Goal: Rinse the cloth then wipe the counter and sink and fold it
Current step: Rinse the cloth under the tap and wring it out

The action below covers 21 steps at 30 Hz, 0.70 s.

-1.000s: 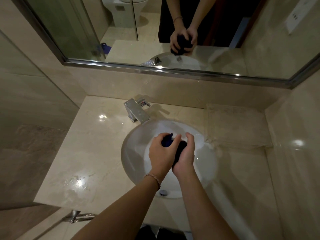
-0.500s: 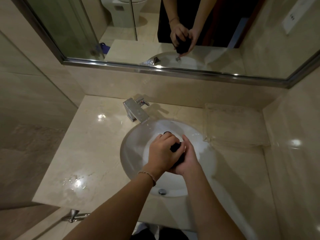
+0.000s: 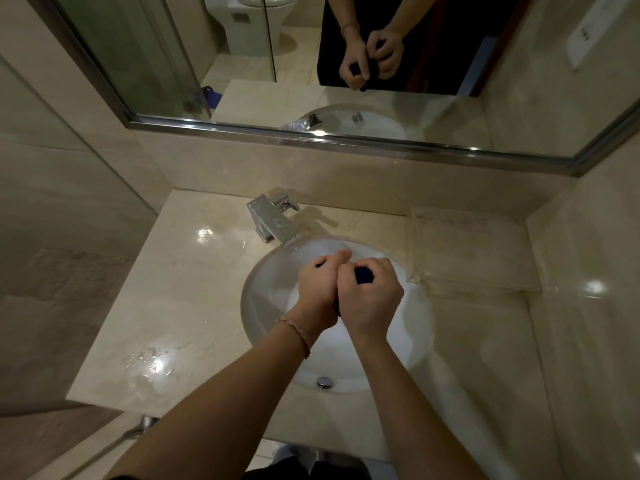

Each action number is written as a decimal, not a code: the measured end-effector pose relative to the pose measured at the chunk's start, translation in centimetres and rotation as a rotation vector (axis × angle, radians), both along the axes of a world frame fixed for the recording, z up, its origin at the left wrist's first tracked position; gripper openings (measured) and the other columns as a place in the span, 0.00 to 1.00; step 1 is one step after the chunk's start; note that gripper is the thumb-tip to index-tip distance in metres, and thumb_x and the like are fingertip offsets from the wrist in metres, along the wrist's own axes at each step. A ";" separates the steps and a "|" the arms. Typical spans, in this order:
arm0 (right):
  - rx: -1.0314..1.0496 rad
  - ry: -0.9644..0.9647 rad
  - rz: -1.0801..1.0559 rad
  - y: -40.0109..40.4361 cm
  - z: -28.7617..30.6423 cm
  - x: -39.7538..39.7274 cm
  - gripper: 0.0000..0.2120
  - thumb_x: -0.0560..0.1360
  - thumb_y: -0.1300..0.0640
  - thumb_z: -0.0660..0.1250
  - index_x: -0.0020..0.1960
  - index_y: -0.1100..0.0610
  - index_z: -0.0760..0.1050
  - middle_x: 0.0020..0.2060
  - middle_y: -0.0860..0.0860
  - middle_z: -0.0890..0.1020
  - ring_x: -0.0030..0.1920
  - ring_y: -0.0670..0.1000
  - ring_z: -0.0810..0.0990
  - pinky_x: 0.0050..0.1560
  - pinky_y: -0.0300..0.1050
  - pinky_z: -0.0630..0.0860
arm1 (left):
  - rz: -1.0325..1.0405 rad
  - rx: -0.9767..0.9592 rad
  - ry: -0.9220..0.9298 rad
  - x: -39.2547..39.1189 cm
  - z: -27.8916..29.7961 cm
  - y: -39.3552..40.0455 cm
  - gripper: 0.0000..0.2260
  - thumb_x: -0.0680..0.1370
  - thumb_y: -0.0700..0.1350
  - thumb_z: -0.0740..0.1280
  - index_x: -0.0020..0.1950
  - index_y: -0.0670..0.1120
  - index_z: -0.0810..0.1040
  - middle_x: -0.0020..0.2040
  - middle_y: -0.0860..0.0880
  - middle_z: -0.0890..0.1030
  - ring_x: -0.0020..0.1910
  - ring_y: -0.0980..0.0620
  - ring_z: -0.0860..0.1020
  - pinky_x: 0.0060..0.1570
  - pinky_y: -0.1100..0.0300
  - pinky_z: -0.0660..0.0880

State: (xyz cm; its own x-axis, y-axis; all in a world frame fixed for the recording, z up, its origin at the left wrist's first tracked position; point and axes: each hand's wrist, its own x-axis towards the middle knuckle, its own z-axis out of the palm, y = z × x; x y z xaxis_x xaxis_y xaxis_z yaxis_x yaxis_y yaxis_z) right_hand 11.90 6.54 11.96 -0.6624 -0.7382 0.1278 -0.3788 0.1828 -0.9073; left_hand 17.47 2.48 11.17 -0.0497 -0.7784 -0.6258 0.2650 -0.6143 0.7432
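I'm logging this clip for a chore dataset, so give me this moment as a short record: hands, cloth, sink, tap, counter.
left hand: curled round the cloth, over the basin
right hand: curled round the cloth, pressed against the left
cloth: dark blue, bunched between both fists, mostly hidden
sink: white round basin, metal drain at the near side
tap: chrome, behind the basin; no stream visible
counter: beige marble, water drops on the left part
stage: looks like wringing; wiping not yet begun

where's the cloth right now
In the head view the dark cloth is bunched between the left hand and right hand, above the sink, just in front of the faucet.
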 end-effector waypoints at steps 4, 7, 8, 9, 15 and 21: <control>-0.082 0.219 0.138 -0.1 -0.3 -0.9 0.08 0.69 0.54 0.67 0.33 0.56 0.75 0.35 0.48 0.77 0.32 0.48 0.74 0.30 0.39 0.71 | -0.391 -0.063 -0.138 0.6 1.1 -0.9 0.11 0.79 0.33 0.62 0.38 0.41 0.78 0.33 0.47 0.77 0.32 0.50 0.77 0.26 0.61 0.75; -0.126 0.261 0.230 0.1 -0.4 -1.6 0.10 0.71 0.52 0.64 0.33 0.54 0.69 0.33 0.46 0.73 0.31 0.47 0.71 0.30 0.39 0.69 | -0.589 -0.088 -0.245 1.1 2.0 -1.3 0.13 0.76 0.29 0.59 0.37 0.41 0.76 0.32 0.46 0.76 0.29 0.49 0.77 0.27 0.60 0.75; -0.131 0.266 0.242 0.1 -0.6 -1.7 0.10 0.71 0.52 0.63 0.33 0.53 0.68 0.32 0.46 0.72 0.31 0.47 0.70 0.30 0.39 0.68 | -0.620 -0.081 -0.266 1.2 2.1 -1.4 0.12 0.76 0.29 0.59 0.38 0.40 0.76 0.32 0.45 0.76 0.29 0.49 0.77 0.27 0.60 0.75; -0.130 0.262 0.252 0.2 -0.8 -1.7 0.10 0.71 0.53 0.63 0.33 0.52 0.66 0.32 0.46 0.71 0.31 0.47 0.69 0.29 0.40 0.67 | -0.659 -0.092 -0.299 1.2 2.1 -1.5 0.11 0.76 0.29 0.59 0.39 0.40 0.76 0.33 0.45 0.76 0.29 0.49 0.77 0.27 0.60 0.75; -0.203 0.215 0.293 1.0 -2.4 -2.5 0.10 0.74 0.56 0.63 0.35 0.55 0.68 0.34 0.46 0.71 0.32 0.45 0.68 0.34 0.31 0.65 | -0.386 -0.089 -0.255 0.7 1.2 -0.6 0.12 0.79 0.41 0.68 0.36 0.43 0.75 0.32 0.47 0.76 0.33 0.49 0.76 0.31 0.59 0.75; -0.209 0.037 0.211 2.0 -3.1 -3.4 0.06 0.78 0.58 0.64 0.48 0.60 0.77 0.44 0.51 0.78 0.45 0.41 0.77 0.45 0.30 0.71 | -0.375 -0.148 -0.338 -0.2 1.4 -0.6 0.28 0.80 0.66 0.61 0.46 0.39 0.78 0.42 0.47 0.82 0.42 0.49 0.81 0.48 0.50 0.81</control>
State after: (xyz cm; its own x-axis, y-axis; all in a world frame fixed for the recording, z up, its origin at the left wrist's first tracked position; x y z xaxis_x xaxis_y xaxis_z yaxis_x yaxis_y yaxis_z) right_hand 8.49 8.57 8.89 -0.4889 -0.8145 0.3123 -0.4218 -0.0926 -0.9019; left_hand 17.26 1.87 12.55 -0.1562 -0.8270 -0.5400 -0.2229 -0.5031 0.8350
